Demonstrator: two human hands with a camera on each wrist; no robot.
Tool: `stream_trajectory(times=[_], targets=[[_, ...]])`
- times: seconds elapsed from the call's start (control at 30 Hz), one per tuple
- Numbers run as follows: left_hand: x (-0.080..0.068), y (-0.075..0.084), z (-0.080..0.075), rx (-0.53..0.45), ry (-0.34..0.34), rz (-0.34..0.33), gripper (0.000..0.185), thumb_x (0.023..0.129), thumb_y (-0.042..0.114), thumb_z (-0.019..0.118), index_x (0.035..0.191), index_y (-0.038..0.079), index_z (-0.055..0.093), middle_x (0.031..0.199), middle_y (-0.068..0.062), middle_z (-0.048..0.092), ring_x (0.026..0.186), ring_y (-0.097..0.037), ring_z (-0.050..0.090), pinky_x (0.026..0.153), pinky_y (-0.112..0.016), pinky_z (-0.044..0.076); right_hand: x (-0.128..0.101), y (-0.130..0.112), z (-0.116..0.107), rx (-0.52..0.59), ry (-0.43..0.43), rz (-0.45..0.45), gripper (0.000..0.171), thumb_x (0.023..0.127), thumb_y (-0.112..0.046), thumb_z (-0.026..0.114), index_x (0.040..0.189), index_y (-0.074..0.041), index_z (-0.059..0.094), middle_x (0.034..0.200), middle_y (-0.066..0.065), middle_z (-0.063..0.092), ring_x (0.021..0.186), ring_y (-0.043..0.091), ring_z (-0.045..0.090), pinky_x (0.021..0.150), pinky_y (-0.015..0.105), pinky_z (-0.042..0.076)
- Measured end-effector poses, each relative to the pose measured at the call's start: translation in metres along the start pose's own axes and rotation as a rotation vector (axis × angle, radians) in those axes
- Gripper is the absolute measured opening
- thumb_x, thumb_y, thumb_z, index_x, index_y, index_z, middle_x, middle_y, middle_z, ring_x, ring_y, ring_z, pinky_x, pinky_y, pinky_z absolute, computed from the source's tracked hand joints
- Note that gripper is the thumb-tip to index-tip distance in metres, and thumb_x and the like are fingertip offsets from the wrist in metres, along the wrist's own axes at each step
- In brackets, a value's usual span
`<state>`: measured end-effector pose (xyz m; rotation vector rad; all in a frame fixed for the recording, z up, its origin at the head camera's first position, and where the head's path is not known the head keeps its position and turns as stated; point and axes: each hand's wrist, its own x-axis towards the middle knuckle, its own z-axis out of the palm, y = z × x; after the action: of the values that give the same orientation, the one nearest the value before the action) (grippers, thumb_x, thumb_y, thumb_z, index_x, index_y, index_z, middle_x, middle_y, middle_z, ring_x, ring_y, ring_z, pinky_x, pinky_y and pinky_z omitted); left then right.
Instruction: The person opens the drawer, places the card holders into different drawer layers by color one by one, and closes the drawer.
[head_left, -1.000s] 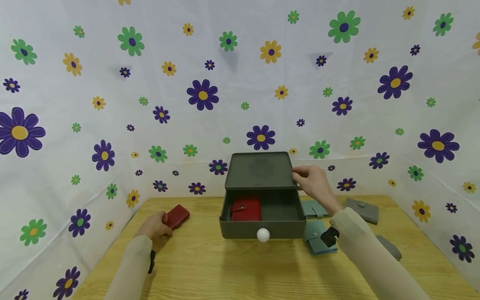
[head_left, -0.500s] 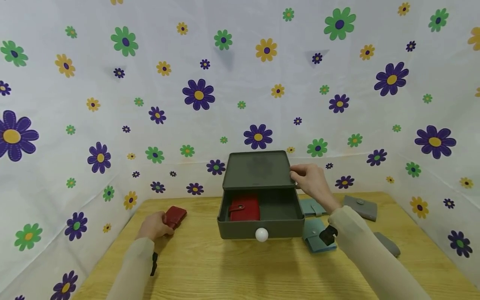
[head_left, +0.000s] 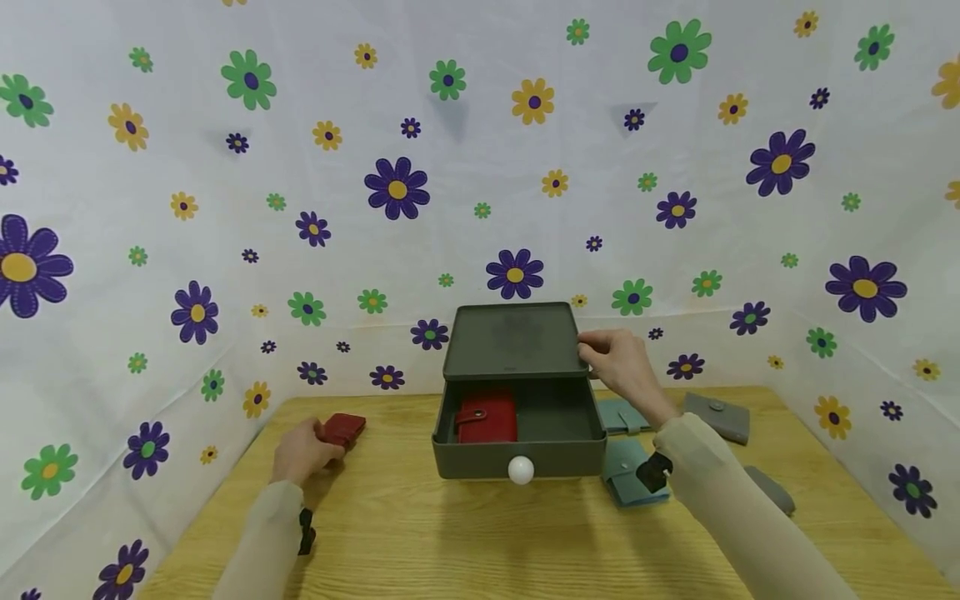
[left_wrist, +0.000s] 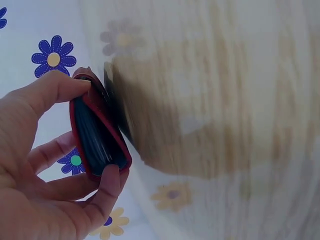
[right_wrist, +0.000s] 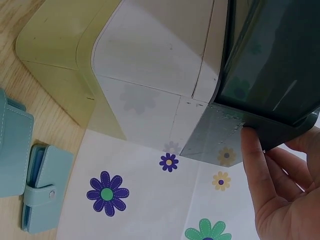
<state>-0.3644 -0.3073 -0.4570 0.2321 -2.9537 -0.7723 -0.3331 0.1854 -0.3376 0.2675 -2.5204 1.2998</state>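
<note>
1. The left hand [head_left: 302,450] pinched a red card wallet [head_left: 343,428] between thumb and fingers, at the left of the wooden table [head_left: 465,542]. In the left wrist view the thumb [left_wrist: 55,87] sat on one edge and a fingertip on the other, so the wallet [left_wrist: 97,132] was held edge-on, clear of the tabletop.
2. The right hand [head_left: 621,362] rested against the right rear corner of the grey drawer box [head_left: 513,342], fingers curled onto its top edge; judging from the right wrist view, this grip served to steady the box [right_wrist: 270,60].
3. The drawer [head_left: 521,442] stood pulled out toward the person, its white knob [head_left: 520,470] facing front, which left the inside open from above.
4. A second red wallet [head_left: 487,417] lay in the left part of the drawer; the right part showed bare floor.
5. To the right of the box, pale blue wallets [head_left: 633,471] and grey ones [head_left: 720,415] lay on the table, within reach of the right arm.
</note>
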Motion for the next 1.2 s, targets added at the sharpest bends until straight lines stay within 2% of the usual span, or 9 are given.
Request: stream_trajectory(times=[0.2, 0.37, 0.47, 0.8, 0.97, 1.2], targets=[[-0.003, -0.003, -0.002, -0.047, 0.047, 0.011, 0.042, 0.077, 0.026, 0.077, 0.103, 0.001, 0.056, 0.102, -0.023, 0.065, 0.085, -0.032, 0.056, 0.07, -0.039, 0.049, 0.0, 0.0, 0.001, 0.001, 0.001, 0.01, 0.035, 0.1, -0.017, 0.056, 0.131, -0.001, 0.062, 0.121, 0.02, 0.068, 0.094, 0.028, 0.071, 0.071, 0.032, 0.062], [-0.006, -0.002, -0.005, -0.122, 0.072, 0.015, 0.044, 0.08, 0.025, 0.075, 0.11, 0.0, 0.055, 0.115, -0.027, 0.062, 0.095, -0.037, 0.058, 0.077, -0.044, 0.052, -0.002, 0.002, 0.003, 0.004, -0.003, 0.027, 0.035, 0.1, -0.017, 0.056, 0.131, -0.002, 0.061, 0.122, 0.019, 0.067, 0.094, 0.027, 0.071, 0.071, 0.032, 0.062], [-0.007, 0.001, -0.007, -0.139, 0.087, 0.02, 0.045, 0.083, 0.027, 0.074, 0.114, 0.001, 0.055, 0.12, -0.028, 0.06, 0.097, -0.037, 0.057, 0.077, -0.043, 0.051, -0.003, 0.003, 0.004, 0.003, -0.005, 0.027, 0.035, 0.1, -0.017, 0.056, 0.131, -0.002, 0.061, 0.122, 0.02, 0.067, 0.094, 0.027, 0.071, 0.071, 0.032, 0.062], [-0.012, 0.024, -0.018, -0.193, 0.117, 0.038, 0.056, 0.084, 0.036, 0.074, 0.125, 0.004, 0.052, 0.127, -0.029, 0.056, 0.096, -0.036, 0.056, 0.068, -0.032, 0.046, -0.003, 0.001, 0.002, -0.005, 0.001, 0.015, 0.035, 0.1, -0.016, 0.056, 0.131, -0.001, 0.061, 0.121, 0.02, 0.067, 0.092, 0.027, 0.071, 0.07, 0.031, 0.062], [-0.013, 0.032, -0.017, -0.204, 0.148, 0.075, 0.055, 0.083, 0.036, 0.074, 0.123, 0.005, 0.053, 0.122, -0.028, 0.059, 0.09, -0.033, 0.058, 0.06, -0.026, 0.044, -0.002, 0.001, 0.001, -0.006, 0.002, 0.016, 0.035, 0.1, -0.016, 0.056, 0.132, -0.001, 0.061, 0.122, 0.02, 0.067, 0.093, 0.028, 0.071, 0.07, 0.031, 0.062], [-0.018, 0.048, -0.019, -0.271, 0.22, 0.144, 0.049, 0.084, 0.033, 0.074, 0.121, 0.006, 0.055, 0.119, -0.027, 0.063, 0.093, -0.034, 0.062, 0.059, -0.024, 0.045, -0.001, 0.001, 0.001, -0.008, -0.002, -0.002, 0.036, 0.1, -0.017, 0.055, 0.132, -0.001, 0.061, 0.122, 0.021, 0.067, 0.096, 0.03, 0.071, 0.071, 0.032, 0.062]])
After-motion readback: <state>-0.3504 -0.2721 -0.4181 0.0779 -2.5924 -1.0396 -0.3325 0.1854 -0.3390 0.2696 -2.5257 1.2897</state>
